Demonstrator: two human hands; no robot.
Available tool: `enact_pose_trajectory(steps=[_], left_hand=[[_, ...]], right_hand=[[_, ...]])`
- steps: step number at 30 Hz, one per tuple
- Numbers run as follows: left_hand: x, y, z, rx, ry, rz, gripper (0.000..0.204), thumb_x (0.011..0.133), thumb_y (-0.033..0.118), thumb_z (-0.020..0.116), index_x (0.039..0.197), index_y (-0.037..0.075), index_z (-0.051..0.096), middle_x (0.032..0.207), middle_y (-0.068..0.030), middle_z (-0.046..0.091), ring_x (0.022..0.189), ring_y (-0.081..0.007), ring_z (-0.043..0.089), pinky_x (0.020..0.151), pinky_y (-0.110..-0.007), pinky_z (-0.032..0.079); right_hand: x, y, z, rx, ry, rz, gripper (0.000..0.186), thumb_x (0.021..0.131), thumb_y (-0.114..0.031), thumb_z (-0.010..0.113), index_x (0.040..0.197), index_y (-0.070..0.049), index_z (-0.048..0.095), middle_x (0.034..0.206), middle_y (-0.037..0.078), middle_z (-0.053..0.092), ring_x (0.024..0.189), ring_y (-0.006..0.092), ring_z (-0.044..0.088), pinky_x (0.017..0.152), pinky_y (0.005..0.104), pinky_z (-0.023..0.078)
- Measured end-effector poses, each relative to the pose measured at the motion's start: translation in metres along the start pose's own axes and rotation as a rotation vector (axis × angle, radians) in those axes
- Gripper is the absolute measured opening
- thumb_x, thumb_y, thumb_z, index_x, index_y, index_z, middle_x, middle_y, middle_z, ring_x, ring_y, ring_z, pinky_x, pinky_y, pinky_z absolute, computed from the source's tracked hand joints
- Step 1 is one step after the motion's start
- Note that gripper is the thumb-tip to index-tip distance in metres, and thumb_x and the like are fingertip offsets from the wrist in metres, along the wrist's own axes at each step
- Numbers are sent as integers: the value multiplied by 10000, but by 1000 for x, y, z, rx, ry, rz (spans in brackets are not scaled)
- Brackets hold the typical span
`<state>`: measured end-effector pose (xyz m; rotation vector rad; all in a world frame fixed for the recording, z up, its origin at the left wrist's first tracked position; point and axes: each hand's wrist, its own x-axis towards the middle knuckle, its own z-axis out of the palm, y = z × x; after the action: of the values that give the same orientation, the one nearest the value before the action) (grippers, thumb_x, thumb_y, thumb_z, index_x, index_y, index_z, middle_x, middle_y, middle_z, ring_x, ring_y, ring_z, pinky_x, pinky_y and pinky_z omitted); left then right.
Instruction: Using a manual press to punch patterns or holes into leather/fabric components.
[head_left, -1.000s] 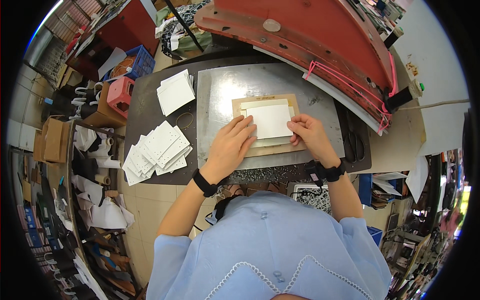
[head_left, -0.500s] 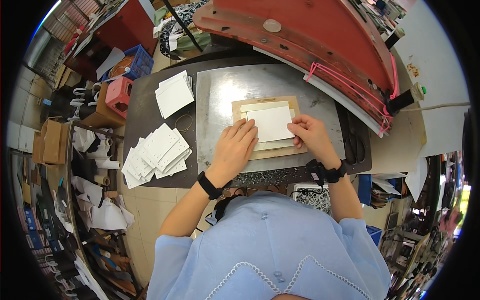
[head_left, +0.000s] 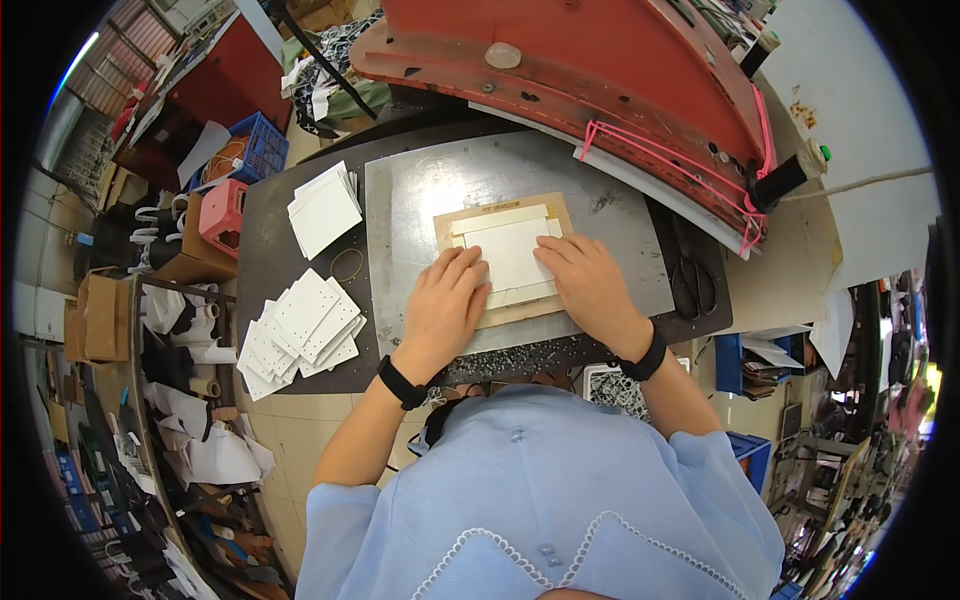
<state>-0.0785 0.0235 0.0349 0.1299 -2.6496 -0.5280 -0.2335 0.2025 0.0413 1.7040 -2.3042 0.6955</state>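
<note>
A blank white rectangular sheet (head_left: pixel 510 262) lies on a tan board with cream strips (head_left: pixel 450 232), which rests on a grey metal plate (head_left: pixel 400 215). My left hand (head_left: pixel 440 303) lies at the sheet's left edge, fingers stretched out and fingertips touching it. At the right edge, my right hand (head_left: pixel 592 287) lies palm down, fingers extended over the sheet's border. To the left on the dark table are a neat stack of white sheets (head_left: pixel 325 210) and a spread pile of white pieces with small holes (head_left: pixel 300 325).
A large red machine arm (head_left: pixel 570 60) with pink cords (head_left: pixel 665 165) overhangs the plate's far right. Black-handled scissors (head_left: pixel 694 288) lie at the table's right. A rubber band (head_left: pixel 346 265) sits near the piles. Small scraps (head_left: pixel 520 360) litter the near edge.
My right hand has gone from pinching the sheet's right edge to lying flat over it. My left hand stays at the left edge. The whole view has shifted slightly.
</note>
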Motion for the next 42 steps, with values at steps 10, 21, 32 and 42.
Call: enact_pose_trajectory(steps=[10,21,32,42], left_hand=[[-25,-15,-41,-208,289,-253,299,984,138,565,1242,-11,589,1282,-204,578,1105,-346,600,917,-374,496],[-58,33,-52,-383,3,-44,141,934,137,646,1004,24,693,932,-134,698,826,-299,672,726,-353,536],[-24,74,-75,-608,-64,172,255,878,155,732,1110,61,678,890,-87,704,797,-256,686,687,-331,543],[26,119,-87,-926,100,313,778,785,246,849,1424,35,459,1282,-139,591,1135,-263,607,938,-365,499]], right_hand=[[-13,75,-114,3,898,535,627,943,-282,693,1438,-5,424,1452,161,456,1290,262,477,1079,388,393],[-21,195,-153,654,901,649,475,849,-67,752,1242,26,503,1107,110,615,1003,187,606,927,314,474],[-59,49,-133,599,628,569,621,879,75,577,1444,48,320,1406,186,492,1301,257,488,1117,363,353],[-82,96,-214,209,725,603,585,1034,-300,521,1506,-7,340,1533,167,380,1417,250,380,1173,408,289]])
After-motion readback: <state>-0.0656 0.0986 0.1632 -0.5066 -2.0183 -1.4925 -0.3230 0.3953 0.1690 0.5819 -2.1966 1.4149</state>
